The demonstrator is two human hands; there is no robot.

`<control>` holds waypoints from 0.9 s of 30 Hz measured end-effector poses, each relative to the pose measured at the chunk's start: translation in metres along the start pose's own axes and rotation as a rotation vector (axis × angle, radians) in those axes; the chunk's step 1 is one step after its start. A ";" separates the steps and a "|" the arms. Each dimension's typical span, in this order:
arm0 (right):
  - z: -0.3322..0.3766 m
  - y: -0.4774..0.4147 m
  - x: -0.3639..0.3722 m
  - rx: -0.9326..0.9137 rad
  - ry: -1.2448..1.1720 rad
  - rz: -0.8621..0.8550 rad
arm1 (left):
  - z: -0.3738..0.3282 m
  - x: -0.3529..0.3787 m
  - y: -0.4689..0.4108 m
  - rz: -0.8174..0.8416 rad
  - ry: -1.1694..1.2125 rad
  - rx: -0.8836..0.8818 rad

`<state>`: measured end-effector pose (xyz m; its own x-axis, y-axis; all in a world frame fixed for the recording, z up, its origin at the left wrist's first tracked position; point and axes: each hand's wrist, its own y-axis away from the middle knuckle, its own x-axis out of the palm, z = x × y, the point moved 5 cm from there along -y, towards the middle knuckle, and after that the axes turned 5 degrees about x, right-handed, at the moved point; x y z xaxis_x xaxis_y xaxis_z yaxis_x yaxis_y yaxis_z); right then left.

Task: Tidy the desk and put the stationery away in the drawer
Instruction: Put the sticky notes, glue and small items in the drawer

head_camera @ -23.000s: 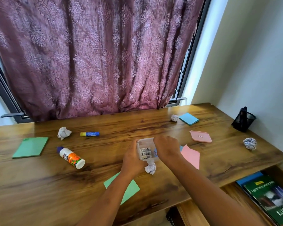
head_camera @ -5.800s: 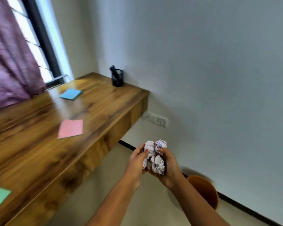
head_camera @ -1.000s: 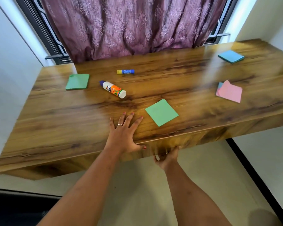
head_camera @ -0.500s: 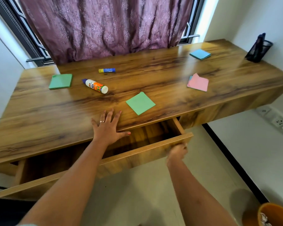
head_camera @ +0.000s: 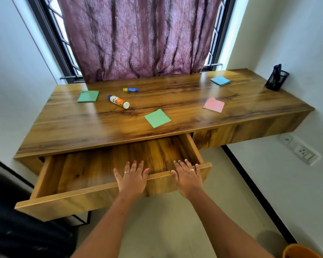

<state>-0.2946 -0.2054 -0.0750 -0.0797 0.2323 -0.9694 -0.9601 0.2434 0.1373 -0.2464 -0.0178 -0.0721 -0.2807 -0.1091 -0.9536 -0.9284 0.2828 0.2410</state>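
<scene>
The wooden drawer [head_camera: 78, 199] under the desk [head_camera: 93, 127] stands pulled out and nothing shows inside it. My left hand [head_camera: 131, 178] and my right hand [head_camera: 187, 176] lie flat over its front edge, fingers straight and pointing into the drawer. On the desk lie a glue bottle [head_camera: 118, 101], a glue stick [head_camera: 130, 89], a green pad [head_camera: 88, 96], a green note [head_camera: 157, 118], a pink note [head_camera: 213, 104] and a blue pad [head_camera: 220, 80].
A black mesh pen holder [head_camera: 276, 78] stands at the desk's far right against the wall. An orange bin [head_camera: 299, 251] sits on the floor at the lower right. A dark object [head_camera: 22, 229] fills the lower left. A wall socket [head_camera: 302, 151] is at the right.
The drawer has slid further out. My left hand left the desktop and my right hand left the drawer's underside; both now rest on the drawer's front edge.
</scene>
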 end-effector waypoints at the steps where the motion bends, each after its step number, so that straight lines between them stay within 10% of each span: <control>1: -0.004 0.005 0.000 -0.018 0.015 0.034 | -0.002 0.002 0.009 -0.011 0.001 -0.013; 27: -0.027 0.083 -0.010 0.016 0.095 0.403 | -0.019 0.041 0.092 0.415 0.080 -0.172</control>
<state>-0.3809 -0.2126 -0.0592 -0.4733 0.2243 -0.8519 -0.8430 0.1655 0.5119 -0.3482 -0.0140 -0.0856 -0.6488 -0.0950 -0.7550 -0.7587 0.1565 0.6324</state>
